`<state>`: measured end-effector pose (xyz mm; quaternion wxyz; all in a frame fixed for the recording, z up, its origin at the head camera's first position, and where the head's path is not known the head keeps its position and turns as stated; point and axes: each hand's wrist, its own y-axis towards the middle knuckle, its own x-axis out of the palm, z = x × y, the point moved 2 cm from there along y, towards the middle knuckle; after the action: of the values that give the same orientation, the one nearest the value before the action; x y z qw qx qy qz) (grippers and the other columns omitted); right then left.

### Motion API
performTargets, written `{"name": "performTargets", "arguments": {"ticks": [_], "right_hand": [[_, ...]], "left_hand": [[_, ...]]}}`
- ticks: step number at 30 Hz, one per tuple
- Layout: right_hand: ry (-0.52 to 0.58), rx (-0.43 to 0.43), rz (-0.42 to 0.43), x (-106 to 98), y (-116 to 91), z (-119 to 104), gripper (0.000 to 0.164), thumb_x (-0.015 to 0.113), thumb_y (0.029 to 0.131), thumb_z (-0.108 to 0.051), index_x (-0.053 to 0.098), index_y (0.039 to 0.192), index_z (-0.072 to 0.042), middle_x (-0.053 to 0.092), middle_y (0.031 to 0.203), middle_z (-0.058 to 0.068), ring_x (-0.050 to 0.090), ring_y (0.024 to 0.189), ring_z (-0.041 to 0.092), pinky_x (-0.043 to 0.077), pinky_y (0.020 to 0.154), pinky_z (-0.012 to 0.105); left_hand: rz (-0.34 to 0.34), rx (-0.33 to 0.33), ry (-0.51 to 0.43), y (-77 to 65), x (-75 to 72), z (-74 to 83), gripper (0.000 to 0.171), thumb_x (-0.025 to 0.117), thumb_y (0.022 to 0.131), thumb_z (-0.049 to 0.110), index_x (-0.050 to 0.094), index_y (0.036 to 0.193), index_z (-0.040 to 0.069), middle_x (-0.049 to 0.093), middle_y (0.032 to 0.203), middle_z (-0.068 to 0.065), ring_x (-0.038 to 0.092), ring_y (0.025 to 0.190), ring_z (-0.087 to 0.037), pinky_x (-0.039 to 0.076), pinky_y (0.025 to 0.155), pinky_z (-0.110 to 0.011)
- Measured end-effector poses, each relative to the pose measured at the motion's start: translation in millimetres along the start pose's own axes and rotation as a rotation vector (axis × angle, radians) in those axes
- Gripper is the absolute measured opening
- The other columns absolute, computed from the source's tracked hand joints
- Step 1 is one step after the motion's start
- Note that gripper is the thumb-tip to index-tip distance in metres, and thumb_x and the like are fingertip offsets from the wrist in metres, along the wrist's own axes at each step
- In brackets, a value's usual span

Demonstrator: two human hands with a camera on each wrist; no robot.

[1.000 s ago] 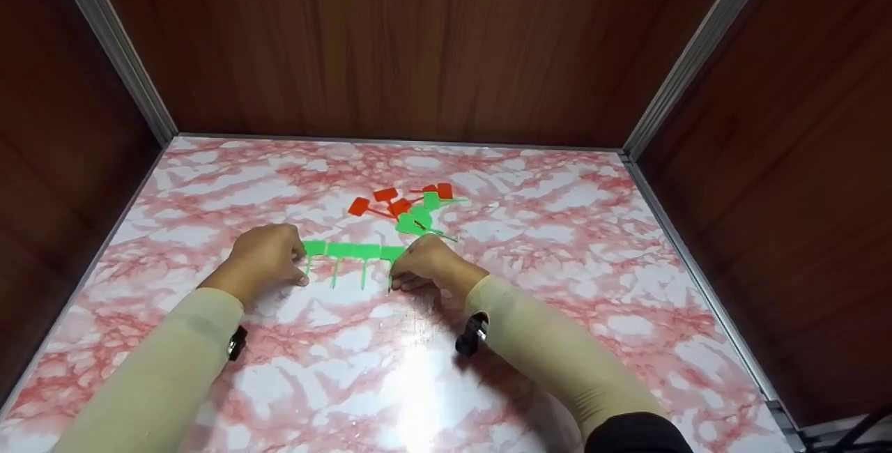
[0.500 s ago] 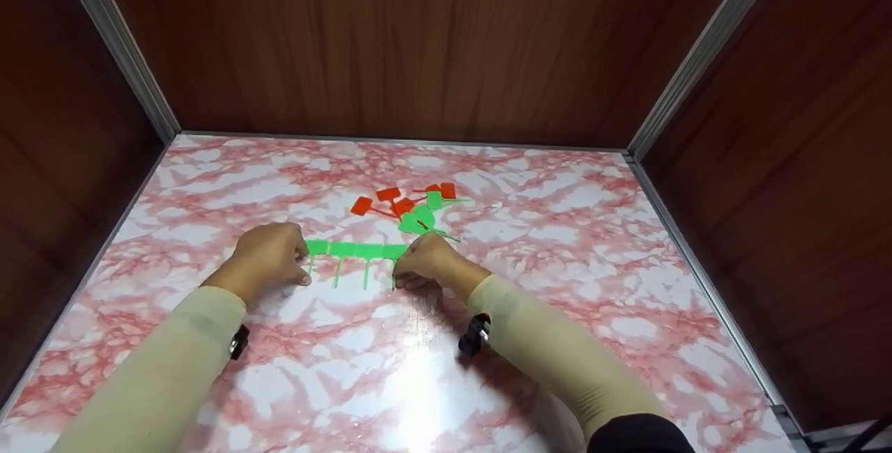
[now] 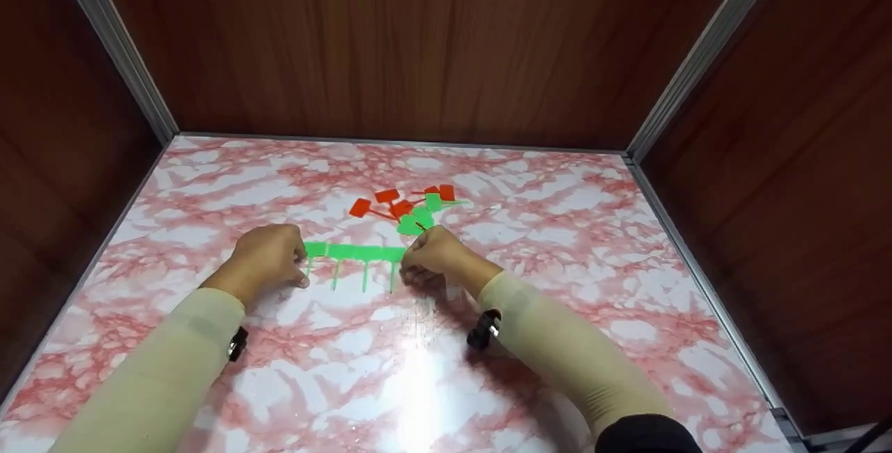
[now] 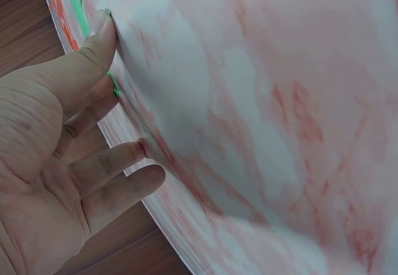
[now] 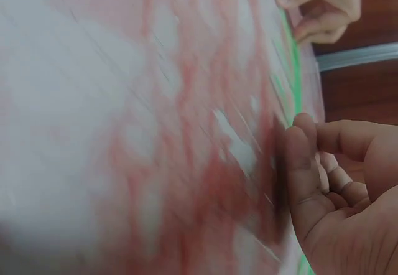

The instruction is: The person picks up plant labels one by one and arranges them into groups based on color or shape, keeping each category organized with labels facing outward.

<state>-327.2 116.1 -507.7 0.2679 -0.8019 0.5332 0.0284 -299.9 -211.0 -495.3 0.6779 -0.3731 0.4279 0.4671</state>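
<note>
Several flat green tags (image 3: 353, 252) with thin stems lie side by side in a row on the table, stems pointing toward me. My left hand (image 3: 268, 258) is at the row's left end. In the left wrist view, its thumb and fingers are apart, with the fingertips against the table and a bit of green beside the index finger. My right hand (image 3: 439, 258) is at the right end; its thumb and index finger pinch the edge of the last green tag (image 3: 391, 254). The right wrist view shows those fingertips meeting at the green strip (image 5: 297, 85). The fingers partly hide both end tags.
Behind the row lies a loose pile of red tags (image 3: 359, 208) and green tags (image 3: 417, 220), some overlapping. The pink-and-white marbled table (image 3: 557, 244) is enclosed by dark wooden panels (image 3: 390, 42) with metal edge strips.
My right hand has shifted slightly to the right, so the last tag's stem shows more fully. The left hand stays at the row's left end.
</note>
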Motion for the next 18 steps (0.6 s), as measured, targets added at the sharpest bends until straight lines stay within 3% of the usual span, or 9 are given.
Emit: {"name": "performTargets", "arguments": {"ticks": [5, 10, 14, 18], "right_hand": [[-0.105, -0.096, 0.098, -24, 3, -7, 0.018, 0.075, 0.103, -0.008, 0.086, 0.105, 0.006, 0.086, 0.087, 0.013, 0.076, 0.067, 0.012, 0.068, 0.069, 0.03], [-0.204, -0.128, 0.203, -49, 5, -13, 0.023, 0.075, 0.105, -0.014, 0.087, 0.11, 0.005, 0.085, 0.091, 0.012, 0.073, 0.071, 0.014, 0.068, 0.073, 0.034], [-0.287, -0.165, 0.251, -61, 9, -15, 0.022, 0.073, 0.104, -0.013, 0.086, 0.103, 0.005, 0.081, 0.088, 0.006, 0.067, 0.072, 0.013, 0.061, 0.068, 0.029], [-0.465, -0.184, 0.291, -65, 14, -18, 0.017, 0.076, 0.101, -0.012, 0.087, 0.095, -0.001, 0.076, 0.089, -0.001, 0.06, 0.076, 0.011, 0.053, 0.069, 0.026]], "left_hand": [[0.011, 0.002, -0.001, 0.8, 1.7, -1.1, 0.045, 0.106, 0.079, 0.025, 0.088, 0.116, 0.007, 0.084, 0.121, -0.013, 0.076, 0.12, -0.043, 0.061, 0.101, -0.065], [0.015, 0.005, -0.002, -0.7, 0.9, 0.0, 0.044, 0.106, 0.079, 0.025, 0.088, 0.115, 0.007, 0.084, 0.119, -0.014, 0.077, 0.119, -0.043, 0.061, 0.101, -0.066], [0.016, 0.002, 0.002, -1.9, 0.0, 0.3, 0.044, 0.106, 0.079, 0.025, 0.088, 0.115, 0.007, 0.084, 0.119, -0.013, 0.077, 0.118, -0.043, 0.061, 0.1, -0.065], [0.013, -0.005, 0.003, -2.4, 0.1, 0.9, 0.045, 0.106, 0.078, 0.025, 0.087, 0.115, 0.006, 0.084, 0.12, -0.014, 0.076, 0.118, -0.043, 0.061, 0.101, -0.066]]}}
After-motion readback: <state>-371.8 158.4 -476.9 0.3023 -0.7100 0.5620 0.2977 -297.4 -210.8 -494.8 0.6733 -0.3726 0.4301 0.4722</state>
